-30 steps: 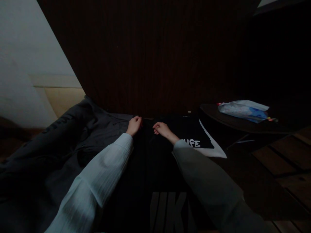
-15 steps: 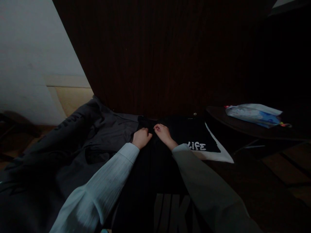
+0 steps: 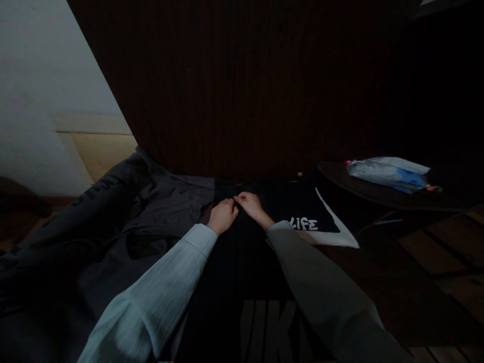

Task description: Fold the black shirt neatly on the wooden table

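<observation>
Left hand (image 3: 222,217): moved right within the last second, from the grey garment's (image 3: 162,201) edge to just beside the right hand (image 3: 250,204)
Grip: both narrow, fingers curled; cannot tell whether cloth is pinched
Black garment (image 3: 238,275): beneath both hands
Grey garment: left of the black garment
Life print (image 3: 303,224): right of it
Panel (image 3: 242,91): beyond it

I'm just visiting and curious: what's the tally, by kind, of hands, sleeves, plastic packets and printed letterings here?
Bare hands: 2, left hand and right hand
Sleeves: 2, left sleeve and right sleeve
Plastic packets: 1, the plastic packet
Printed letterings: 3, dark lettering on the grey garment, large grey letters on black fabric, white "Life" print
Total: 8
</observation>
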### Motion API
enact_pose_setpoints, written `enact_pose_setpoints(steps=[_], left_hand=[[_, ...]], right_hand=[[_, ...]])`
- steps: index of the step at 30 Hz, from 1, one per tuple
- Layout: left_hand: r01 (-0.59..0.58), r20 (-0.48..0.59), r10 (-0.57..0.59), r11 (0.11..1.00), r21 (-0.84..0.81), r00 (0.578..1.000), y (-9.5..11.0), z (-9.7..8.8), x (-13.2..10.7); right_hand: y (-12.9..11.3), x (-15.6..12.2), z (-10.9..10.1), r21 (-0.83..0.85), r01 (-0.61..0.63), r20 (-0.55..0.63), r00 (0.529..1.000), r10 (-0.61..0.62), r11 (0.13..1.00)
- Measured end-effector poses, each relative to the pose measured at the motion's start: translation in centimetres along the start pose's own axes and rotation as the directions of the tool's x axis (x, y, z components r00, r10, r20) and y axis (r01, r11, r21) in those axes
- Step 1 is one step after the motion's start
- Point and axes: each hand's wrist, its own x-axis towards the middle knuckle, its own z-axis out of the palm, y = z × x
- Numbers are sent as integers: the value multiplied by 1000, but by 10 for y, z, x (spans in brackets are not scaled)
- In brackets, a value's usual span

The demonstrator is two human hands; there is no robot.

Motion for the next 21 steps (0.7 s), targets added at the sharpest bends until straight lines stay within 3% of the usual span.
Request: enact_pose_setpoints(steps=[7,12,16,19,21], left_hand=[[11,179,-28,995,97,984,8,-6,-3],[36,159,-46,997,67,986,2,-2,-2],[107,73,-104,993,-42,992,-3,0,-2],[168,37,-164,969,-180,986,-5,-1,-2],[188,30,-186,952,-242,982,-7,-1,-2]], right_hand=[[1,-1,1,-13,-19,-36,999,18,1000],[-5,-2,-10,-24,-28,33,999,29,999],[-8,-11,-26,-40,-20,104,994,24,999],[-9,-27,-36,-111,222,200,960,-197,969],[-11,-38,-42,-133,448,342,858,-384,884]])
